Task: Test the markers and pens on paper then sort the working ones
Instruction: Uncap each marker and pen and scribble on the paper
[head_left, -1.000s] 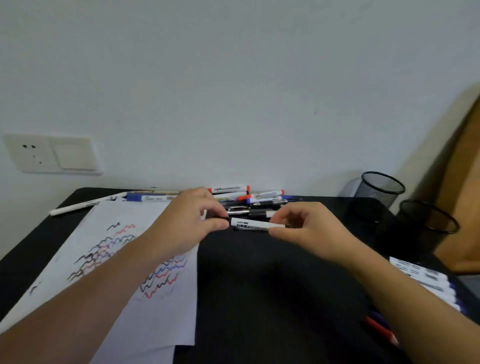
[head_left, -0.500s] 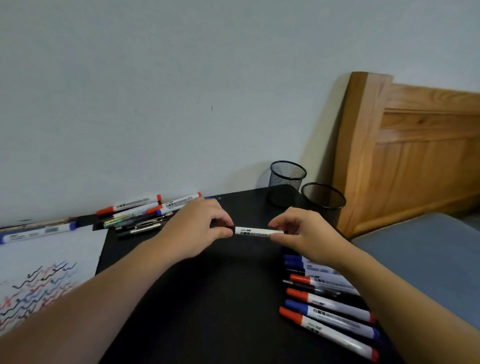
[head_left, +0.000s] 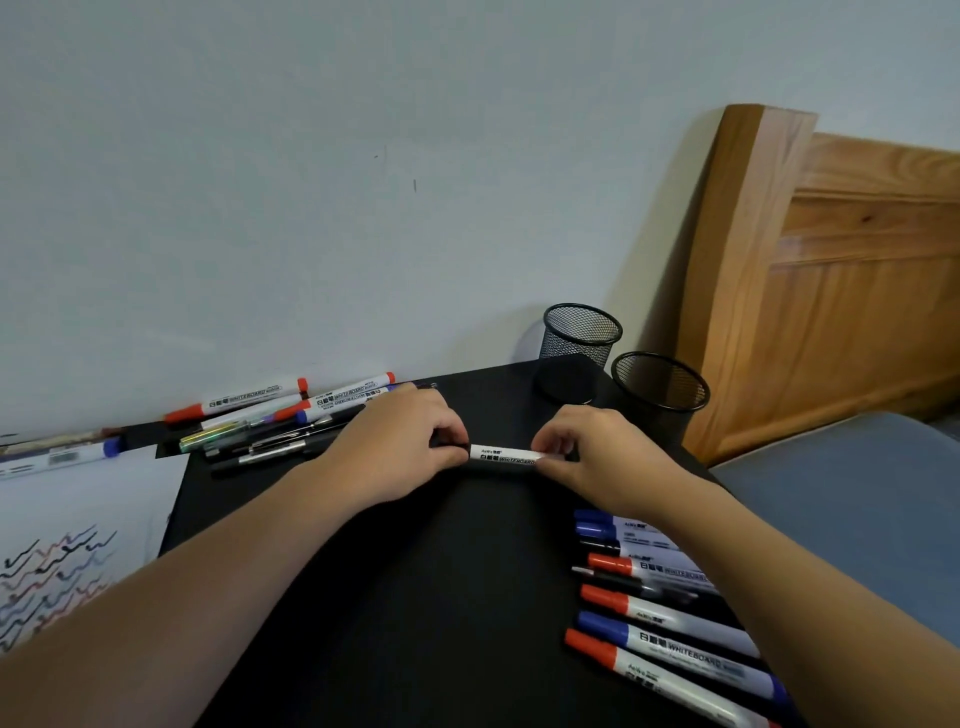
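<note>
I hold a white whiteboard marker (head_left: 503, 457) level above the black table (head_left: 415, 597), one end in each hand. My left hand (head_left: 400, 447) pinches its black end, which the fingers mostly hide. My right hand (head_left: 587, 452) grips the other end. A pile of markers and pens (head_left: 280, 415) lies at the back left by the wall. A row of red- and blue-capped markers (head_left: 670, 613) lies at the right, partly under my right forearm. White paper (head_left: 78, 530) with wavy coloured test lines is at the left.
Two black mesh pen cups (head_left: 581, 343) (head_left: 660, 389) stand at the table's back right corner. A wooden bed frame (head_left: 831, 291) and a grey mattress (head_left: 857, 499) lie beyond the table's right edge. Another blue-capped marker (head_left: 57, 457) rests above the paper.
The view has swung from the paper toward the right side of the table. Both hands keep hold of the white marker, now in front of the mesh cups and above the sorted row.
</note>
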